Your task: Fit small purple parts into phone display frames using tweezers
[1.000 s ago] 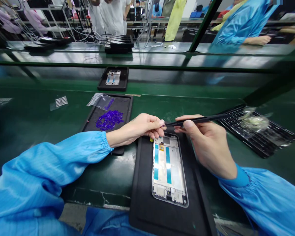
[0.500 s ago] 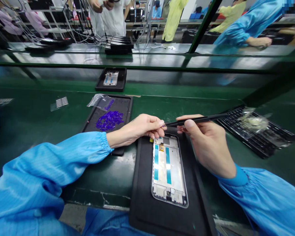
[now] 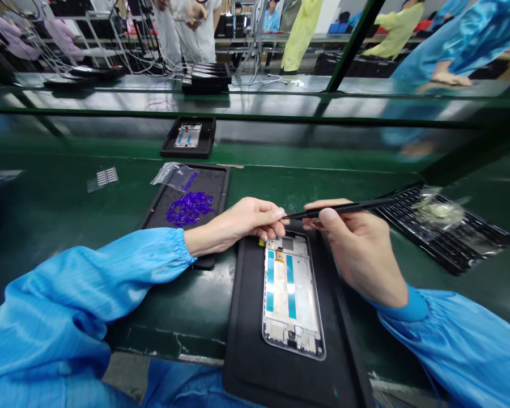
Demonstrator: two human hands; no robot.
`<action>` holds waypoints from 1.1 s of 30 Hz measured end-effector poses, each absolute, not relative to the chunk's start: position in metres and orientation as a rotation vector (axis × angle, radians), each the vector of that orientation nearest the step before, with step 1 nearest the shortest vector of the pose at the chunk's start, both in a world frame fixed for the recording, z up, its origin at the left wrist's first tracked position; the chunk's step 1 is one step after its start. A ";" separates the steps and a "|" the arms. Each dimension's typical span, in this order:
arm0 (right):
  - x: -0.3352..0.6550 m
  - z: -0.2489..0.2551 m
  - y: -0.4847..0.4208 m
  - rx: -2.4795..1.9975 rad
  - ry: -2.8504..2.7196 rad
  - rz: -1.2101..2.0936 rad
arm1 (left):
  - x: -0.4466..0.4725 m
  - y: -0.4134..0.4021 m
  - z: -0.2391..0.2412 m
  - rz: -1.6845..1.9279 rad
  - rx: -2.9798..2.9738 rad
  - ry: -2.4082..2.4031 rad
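Observation:
My right hand (image 3: 359,246) is closed around black tweezers (image 3: 348,208), their tips pointing left. Those tips meet the pinched thumb and fingers of my left hand (image 3: 255,218); whatever is between the fingertips is too small to name. Both hands are above the top end of a silver phone frame (image 3: 304,283) with blue strips and a small gold flex piece. It lies on a black tray (image 3: 249,340) at the table's front edge. Left of it, a second black tray (image 3: 212,184) holds a heap of small purple pieces (image 3: 190,208) and a clear plastic bag (image 3: 174,175).
Further back, a small black tray (image 3: 208,148) carries another phone frame (image 3: 188,136). On the right is a black gridded tray (image 3: 446,246) with a plastic bag (image 3: 440,212) on it. A sheet of small strips (image 3: 107,176) lies left. Co-workers stand beyond the green rail (image 3: 255,116).
The small far tray with a phone frame has shifted slightly left. Across the rail, the blue-sleeved person has moved right. My hands and the tweezers have hardly moved.

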State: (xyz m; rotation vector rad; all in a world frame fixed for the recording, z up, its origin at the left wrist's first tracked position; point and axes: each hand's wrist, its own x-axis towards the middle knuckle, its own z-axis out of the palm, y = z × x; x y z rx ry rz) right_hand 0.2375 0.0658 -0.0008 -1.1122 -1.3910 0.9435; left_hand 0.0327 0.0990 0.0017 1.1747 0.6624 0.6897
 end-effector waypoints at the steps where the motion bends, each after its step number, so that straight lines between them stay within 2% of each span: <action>1: 0.238 -0.001 0.066 -1.117 -1.400 0.934 | 0.033 0.099 0.002 0.688 1.178 0.662; 33: 0.238 0.002 0.066 -1.117 -1.419 0.896 | 0.032 0.099 0.000 0.702 1.174 0.648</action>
